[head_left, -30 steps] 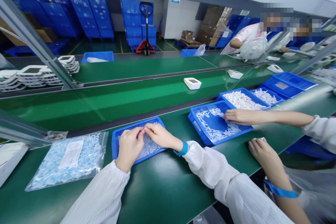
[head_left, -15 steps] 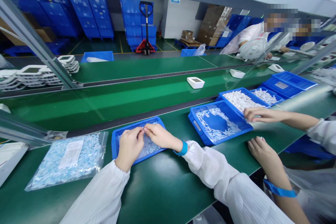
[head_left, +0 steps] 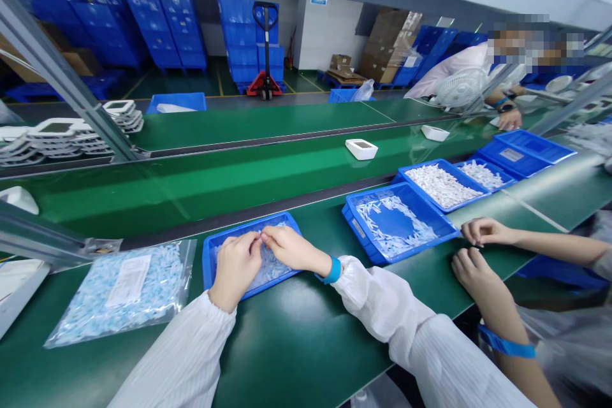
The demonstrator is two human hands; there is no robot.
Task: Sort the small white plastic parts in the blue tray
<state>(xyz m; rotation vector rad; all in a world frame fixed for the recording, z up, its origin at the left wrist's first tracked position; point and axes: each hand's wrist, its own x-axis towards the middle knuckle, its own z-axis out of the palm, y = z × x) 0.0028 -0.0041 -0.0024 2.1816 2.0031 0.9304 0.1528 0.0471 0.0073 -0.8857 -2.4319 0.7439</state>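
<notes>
My left hand (head_left: 238,266) and my right hand (head_left: 292,247) meet fingertip to fingertip above a blue tray (head_left: 208,262). Both are closed in a pinch; whatever sits between the fingertips is too small to make out. Loose small pale-blue and clear pieces (head_left: 271,268) lie in the tray under my hands. To the left, a clear plastic bag (head_left: 165,296) full of light-blue and white pieces rests flat on the green bench, with a white label on it. A blue band circles my right wrist.
Right of my hands stand a blue tray (head_left: 368,243) of pale strips and another tray (head_left: 404,173) of white pieces. A co-worker's hands (head_left: 482,274) are beside them. White devices (head_left: 362,149) lie on the green conveyor (head_left: 268,172). A metal post (head_left: 71,70) rises at left.
My hands hold the same pose over the tray. The co-worker's upper hand has drawn back from the trays toward their other hand. White devices on the conveyor have shifted slightly right.
</notes>
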